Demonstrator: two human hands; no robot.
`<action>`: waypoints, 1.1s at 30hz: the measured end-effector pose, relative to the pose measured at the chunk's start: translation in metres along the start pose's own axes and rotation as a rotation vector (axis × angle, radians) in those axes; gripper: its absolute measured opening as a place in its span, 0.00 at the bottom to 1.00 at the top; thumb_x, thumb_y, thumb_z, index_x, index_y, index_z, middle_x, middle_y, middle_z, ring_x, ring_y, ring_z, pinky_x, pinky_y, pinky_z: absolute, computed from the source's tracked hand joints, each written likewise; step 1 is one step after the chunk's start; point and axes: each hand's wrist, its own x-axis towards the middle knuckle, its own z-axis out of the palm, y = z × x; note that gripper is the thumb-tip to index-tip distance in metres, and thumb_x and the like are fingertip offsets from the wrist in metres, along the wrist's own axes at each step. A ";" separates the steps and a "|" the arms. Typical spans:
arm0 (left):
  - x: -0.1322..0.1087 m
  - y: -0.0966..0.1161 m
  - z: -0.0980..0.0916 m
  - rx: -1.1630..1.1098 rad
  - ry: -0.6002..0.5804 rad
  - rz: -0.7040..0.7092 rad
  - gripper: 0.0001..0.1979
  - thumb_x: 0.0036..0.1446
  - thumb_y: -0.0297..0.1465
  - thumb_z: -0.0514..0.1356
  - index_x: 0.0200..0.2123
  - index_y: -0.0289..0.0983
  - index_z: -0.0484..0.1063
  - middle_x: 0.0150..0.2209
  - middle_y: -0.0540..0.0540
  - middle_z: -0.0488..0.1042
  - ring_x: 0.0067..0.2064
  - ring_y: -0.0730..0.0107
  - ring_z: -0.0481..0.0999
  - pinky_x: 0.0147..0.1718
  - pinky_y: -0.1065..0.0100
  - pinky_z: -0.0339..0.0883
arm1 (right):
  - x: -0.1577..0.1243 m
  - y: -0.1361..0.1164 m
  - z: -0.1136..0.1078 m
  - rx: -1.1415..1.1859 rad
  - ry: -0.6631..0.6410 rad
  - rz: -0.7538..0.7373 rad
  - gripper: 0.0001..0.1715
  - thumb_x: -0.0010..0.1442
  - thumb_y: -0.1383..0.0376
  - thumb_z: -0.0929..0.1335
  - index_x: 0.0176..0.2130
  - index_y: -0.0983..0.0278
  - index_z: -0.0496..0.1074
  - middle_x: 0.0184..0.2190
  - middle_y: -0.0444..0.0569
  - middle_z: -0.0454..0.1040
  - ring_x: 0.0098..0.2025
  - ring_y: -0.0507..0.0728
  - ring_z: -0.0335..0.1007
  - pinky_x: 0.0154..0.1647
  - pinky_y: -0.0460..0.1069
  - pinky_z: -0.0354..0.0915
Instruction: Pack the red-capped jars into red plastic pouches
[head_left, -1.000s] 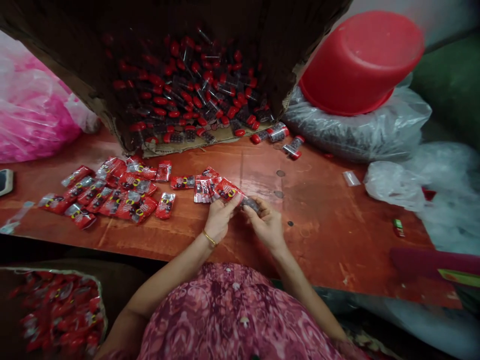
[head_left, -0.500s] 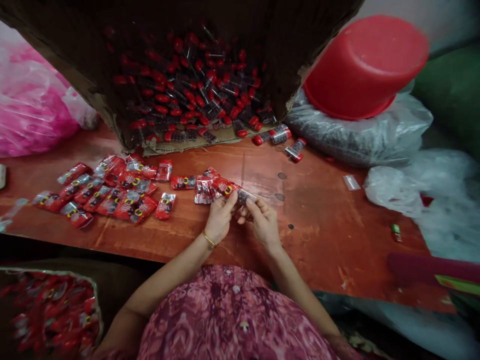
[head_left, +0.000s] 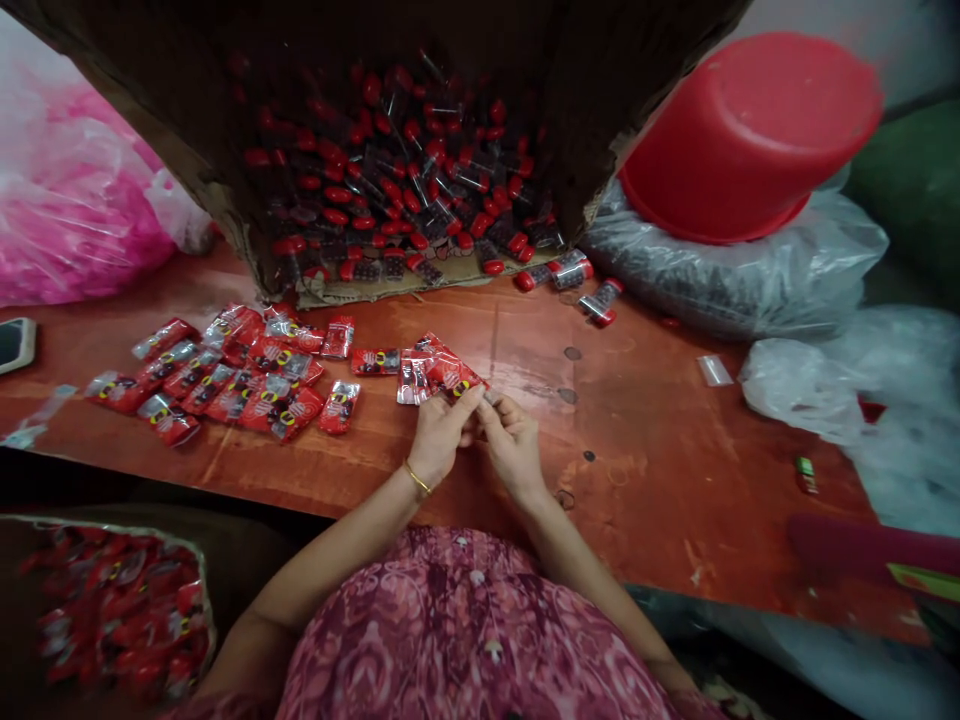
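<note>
Over the middle of the reddish table, my left hand (head_left: 442, 435) pinches a red printed packet (head_left: 456, 372) near its right end. My right hand (head_left: 514, 440) is closed at that same end, its thumb and fingertips almost touching the left ones. The fingers hide what lies between them. Just left of the packet in hand are flat silvery-red wrappers (head_left: 411, 376). Farther left, several red packets (head_left: 259, 395) lie in a loose pile, with a single packet (head_left: 340, 407) beside it.
A cardboard box (head_left: 337, 293) of small red-capped containers (head_left: 420, 200) opens toward me. A red tub (head_left: 757, 130) sits on a plastic bag (head_left: 720, 280) at the right. Pink bag (head_left: 82, 220) and phone (head_left: 16, 345) are left; a packet-filled container (head_left: 206, 590) is lower left.
My right hand has moved left, closer to my left hand. The dark piece that showed between my fingers is no longer visible. The view has shifted slightly, showing more of the phone.
</note>
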 end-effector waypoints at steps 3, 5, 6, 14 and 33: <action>-0.003 0.008 -0.008 -0.031 -0.002 0.051 0.18 0.38 0.41 0.68 0.22 0.33 0.68 0.17 0.55 0.62 0.18 0.83 0.58 0.14 0.76 0.49 | 0.008 -0.002 -0.002 -0.039 -0.207 0.030 0.23 0.51 0.45 0.66 0.29 0.63 0.68 0.22 0.42 0.72 0.18 0.49 0.67 0.22 0.45 0.66; -0.005 0.012 -0.014 -0.061 0.001 0.043 0.18 0.40 0.42 0.67 0.22 0.33 0.68 0.17 0.55 0.62 0.19 0.81 0.60 0.16 0.75 0.54 | 0.013 -0.002 0.000 -0.082 -0.304 0.033 0.25 0.52 0.44 0.65 0.28 0.63 0.68 0.22 0.42 0.72 0.18 0.49 0.68 0.21 0.45 0.65; -0.006 0.013 -0.016 -0.081 0.005 0.033 0.18 0.40 0.42 0.67 0.21 0.33 0.68 0.16 0.55 0.62 0.19 0.81 0.61 0.17 0.75 0.56 | 0.016 -0.002 0.003 -0.104 -0.325 0.025 0.25 0.52 0.43 0.65 0.27 0.63 0.67 0.21 0.42 0.72 0.18 0.49 0.68 0.20 0.44 0.64; 0.004 0.042 -0.063 -0.212 0.254 -0.028 0.10 0.52 0.37 0.61 0.28 0.35 0.72 0.29 0.47 0.78 0.33 0.71 0.77 0.37 0.69 0.69 | 0.072 -0.010 0.010 -0.863 -0.219 -0.271 0.25 0.60 0.48 0.59 0.27 0.62 0.70 0.20 0.46 0.71 0.24 0.53 0.67 0.25 0.46 0.59; 0.038 0.012 -0.015 1.304 -0.015 0.554 0.06 0.46 0.32 0.65 0.32 0.42 0.78 0.53 0.41 0.70 0.62 0.46 0.55 0.60 0.43 0.37 | 0.080 0.013 -0.077 -1.707 0.166 -0.322 0.27 0.62 0.54 0.59 0.54 0.68 0.64 0.42 0.61 0.69 0.43 0.65 0.59 0.42 0.57 0.52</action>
